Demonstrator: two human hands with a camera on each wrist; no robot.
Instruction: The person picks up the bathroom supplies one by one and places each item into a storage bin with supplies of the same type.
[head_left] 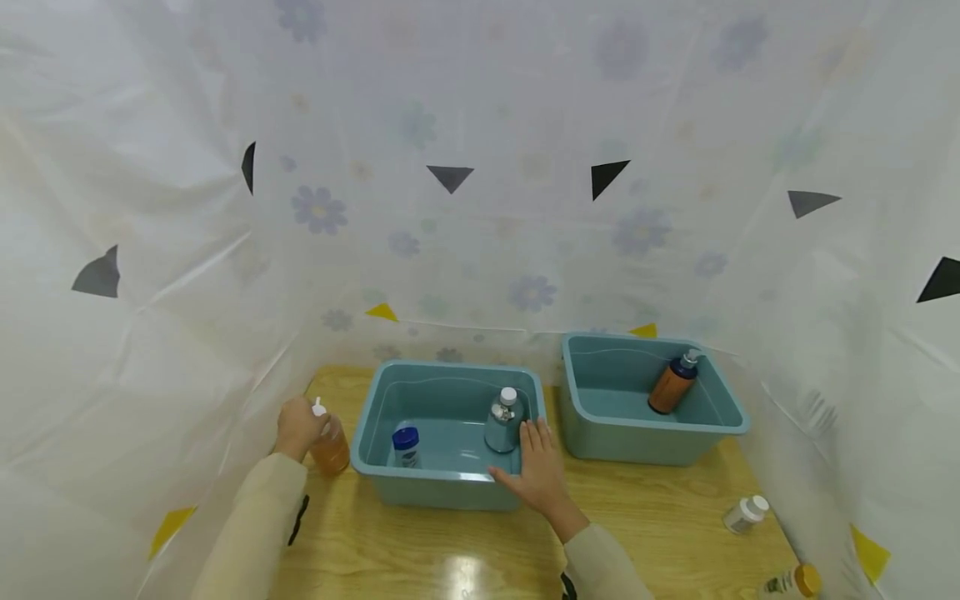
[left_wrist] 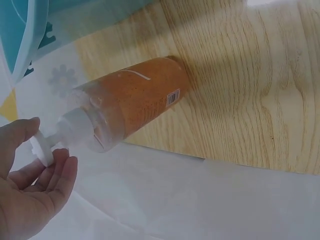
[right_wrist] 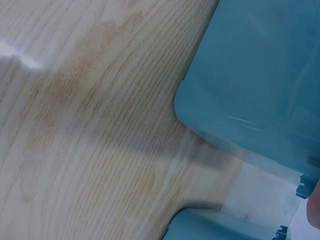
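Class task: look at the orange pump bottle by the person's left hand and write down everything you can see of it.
The orange pump bottle is clear plastic, filled with speckled orange liquid, and carries a small white barcode label on its side. Its top is a white pump head with a spout. It stands upright on the wooden table, just left of the nearer teal bin, close to the white plastic sheet. The left hand touches the pump, its fingertips meeting the spout. Whether the bottle touches the bin cannot be told.

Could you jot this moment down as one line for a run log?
left hand: pinches pump of orange bottle | right hand: flat on near bin rim, beside clear bottle
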